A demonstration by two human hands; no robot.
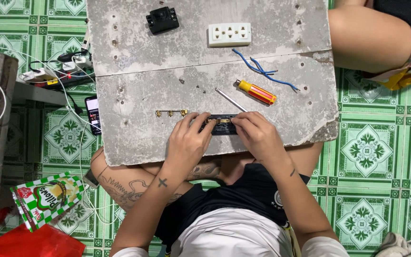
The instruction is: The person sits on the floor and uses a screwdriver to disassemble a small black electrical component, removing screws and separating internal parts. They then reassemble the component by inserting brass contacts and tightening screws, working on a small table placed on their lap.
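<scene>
- Both hands are closed on one small part: the left hand (pixel 185 143) pinches the left end of a black socket base (pixel 222 124) and the right hand (pixel 258 135) pinches its right end, fingers curled, nothing else held.
- The black socket base lies flat near the front edge of the grey board (pixel 134 138) that serves as counter across the knees, with a brass strip (pixel 220 121) seated in it between the fingertips.
- Whether the brass strip is fully seated cannot be told; the fingers cover most of it.
- The step is judged to be the fitting of brass contacts into the base. It would best be done with the base pressed flat on the board, the strip lined up with its slot and pushed down evenly from both ends, not levered at one end.
- A second brass contact strip (pixel 171 113) lies just left of the left hand, within reach.
- A yellow-and-red screwdriver (pixel 257 92) lies beyond the right hand, its shaft pointing at the base; blue wires (pixel 262 71) lie beside it.
- A white triple socket face (pixel 229 34) and a black switch block (pixel 162 19) sit at the far side, well apart.
- Small parts could roll off the front edge, which is close.
</scene>
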